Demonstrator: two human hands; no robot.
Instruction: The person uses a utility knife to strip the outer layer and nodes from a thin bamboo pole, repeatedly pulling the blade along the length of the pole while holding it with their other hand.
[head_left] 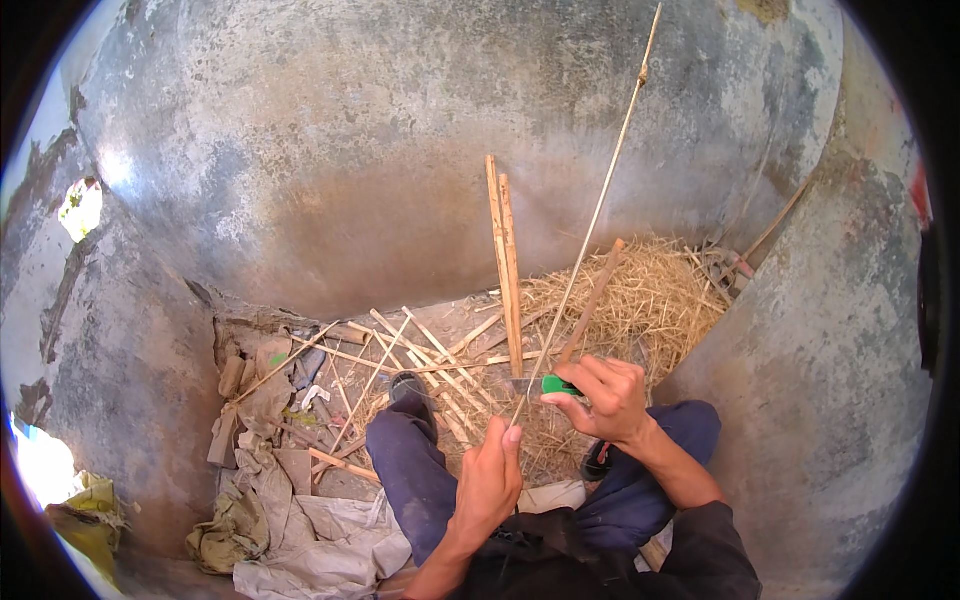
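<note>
A long, thin bamboo strip point(607, 180) slants up and to the right, with a knot near its top. My left hand point(490, 475) is closed around its lower end, thumb laid along the strip. Just above and to the right, my right hand point(608, 398) grips a green-handled knife point(562, 385), its grey blade meeting the strip; the fingers cover much of it. Behind my right hand a brown wooden stick point(592, 300) rises at a slant; whether it touches the hand I cannot tell. Two split bamboo pieces point(506, 260) stand upright in front of me, near the blade.
Concrete walls point(400, 130) curve around me. A heap of straw-like shavings point(640, 295) lies at the far right. Cut bamboo lengths point(440, 360) are scattered by my left shoe point(410, 395). Crumpled sacks point(320, 530) and wood scraps point(228, 430) lie at the left.
</note>
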